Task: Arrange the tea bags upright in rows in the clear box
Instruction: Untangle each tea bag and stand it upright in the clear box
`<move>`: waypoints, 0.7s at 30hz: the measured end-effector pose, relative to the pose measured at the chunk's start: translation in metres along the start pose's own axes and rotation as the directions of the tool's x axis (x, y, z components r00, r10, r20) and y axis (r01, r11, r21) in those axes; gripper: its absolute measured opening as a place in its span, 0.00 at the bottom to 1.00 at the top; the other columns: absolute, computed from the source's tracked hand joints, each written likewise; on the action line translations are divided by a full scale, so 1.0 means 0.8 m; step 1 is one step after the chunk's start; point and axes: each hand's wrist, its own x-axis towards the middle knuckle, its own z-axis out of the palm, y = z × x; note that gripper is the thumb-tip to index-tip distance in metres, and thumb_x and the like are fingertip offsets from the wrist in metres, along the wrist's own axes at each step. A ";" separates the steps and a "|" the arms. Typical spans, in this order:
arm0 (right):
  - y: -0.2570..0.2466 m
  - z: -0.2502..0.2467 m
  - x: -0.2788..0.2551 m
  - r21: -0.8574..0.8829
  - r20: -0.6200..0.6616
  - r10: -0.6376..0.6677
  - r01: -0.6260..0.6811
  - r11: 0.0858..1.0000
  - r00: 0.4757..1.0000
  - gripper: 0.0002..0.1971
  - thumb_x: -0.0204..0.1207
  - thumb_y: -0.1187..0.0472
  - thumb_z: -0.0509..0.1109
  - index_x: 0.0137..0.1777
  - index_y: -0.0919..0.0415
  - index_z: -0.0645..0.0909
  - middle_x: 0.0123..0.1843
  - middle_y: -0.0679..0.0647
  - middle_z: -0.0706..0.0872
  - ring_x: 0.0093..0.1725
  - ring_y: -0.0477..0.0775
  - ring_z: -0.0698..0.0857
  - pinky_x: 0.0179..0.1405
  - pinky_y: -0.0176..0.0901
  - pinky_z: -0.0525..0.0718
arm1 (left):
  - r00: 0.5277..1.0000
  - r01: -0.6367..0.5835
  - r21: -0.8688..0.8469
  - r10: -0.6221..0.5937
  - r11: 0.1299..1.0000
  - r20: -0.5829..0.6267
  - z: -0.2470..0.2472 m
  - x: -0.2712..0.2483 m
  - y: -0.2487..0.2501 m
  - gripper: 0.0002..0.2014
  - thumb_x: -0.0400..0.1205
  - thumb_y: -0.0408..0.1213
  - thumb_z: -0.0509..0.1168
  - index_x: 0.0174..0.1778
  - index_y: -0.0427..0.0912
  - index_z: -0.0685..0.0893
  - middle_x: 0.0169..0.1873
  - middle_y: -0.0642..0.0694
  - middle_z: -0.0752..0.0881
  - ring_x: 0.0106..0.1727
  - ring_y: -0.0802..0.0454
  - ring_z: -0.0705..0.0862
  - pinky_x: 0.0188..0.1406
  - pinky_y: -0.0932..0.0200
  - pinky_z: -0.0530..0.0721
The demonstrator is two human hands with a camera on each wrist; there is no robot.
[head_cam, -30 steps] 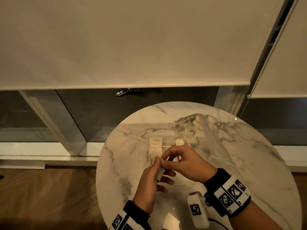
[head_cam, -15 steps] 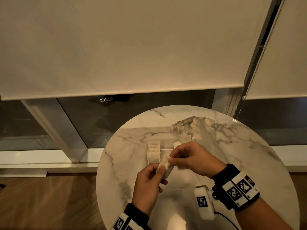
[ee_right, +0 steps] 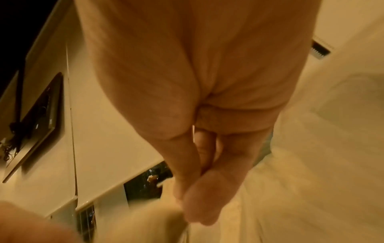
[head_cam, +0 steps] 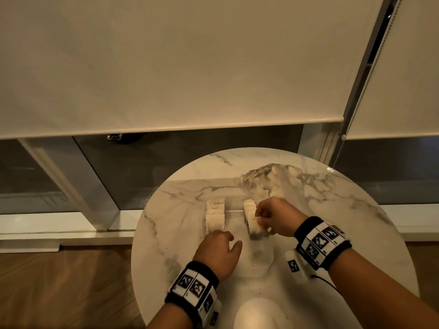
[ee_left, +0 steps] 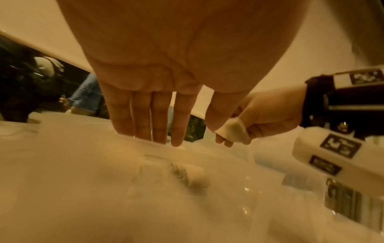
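The clear box (head_cam: 234, 211) stands mid-table with two rows of upright pale tea bags, a left row (head_cam: 215, 214) and a right row (head_cam: 249, 211). My right hand (head_cam: 275, 216) pinches a tea bag (head_cam: 256, 227) at the near end of the right row; the left wrist view shows that tea bag (ee_left: 232, 133) between the thumb and fingers of the right hand (ee_left: 268, 113). My left hand (head_cam: 219, 245) is at the box's near left side, empty. Its fingers (ee_left: 158, 118) are straight, with the tips down on the box. The right wrist view is blurred.
A crumpled clear plastic bag (head_cam: 266, 179) with more tea bags lies behind the box to the right. The round marble table (head_cam: 356, 222) ends close on every side, above a wooden floor (head_cam: 59, 281). A window with roller blinds (head_cam: 166, 67) is behind it.
Both hands held one tea bag together above the box. The left hand has let go and dropped to the box's near left side; the right hand carried the bag down to the right row.
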 end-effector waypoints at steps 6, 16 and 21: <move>-0.010 0.004 0.030 -0.300 0.153 0.048 0.000 0.954 0.987 0.06 0.78 0.60 0.76 0.54 0.53 0.89 0.55 0.51 0.89 0.53 0.52 0.87 0.48 0.36 0.77 | 0.982 -0.011 0.259 -0.038 0.966 0.183 0.015 0.037 -0.003 0.25 0.86 0.58 0.52 0.62 0.43 0.84 0.63 0.41 0.84 0.62 0.41 0.83 0.61 0.47 0.81; -0.009 0.013 0.055 -0.491 0.193 0.129 -0.018 0.871 0.973 0.08 0.77 0.61 0.75 0.54 0.54 0.90 0.57 0.53 0.90 0.55 0.54 0.88 0.44 0.39 0.78 | 0.978 -0.051 0.286 -0.010 0.957 0.208 0.030 0.033 -0.002 0.26 0.86 0.60 0.49 0.76 0.53 0.74 0.75 0.45 0.75 0.74 0.41 0.73 0.72 0.41 0.70; -0.005 0.019 0.056 -0.571 0.074 0.104 -0.043 0.819 0.992 0.08 0.77 0.62 0.70 0.53 0.54 0.88 0.55 0.55 0.90 0.52 0.60 0.88 0.54 0.52 0.89 | 0.959 -0.163 0.187 0.111 0.969 0.260 0.049 0.016 0.012 0.26 0.87 0.60 0.47 0.76 0.53 0.73 0.73 0.46 0.76 0.70 0.42 0.75 0.68 0.42 0.74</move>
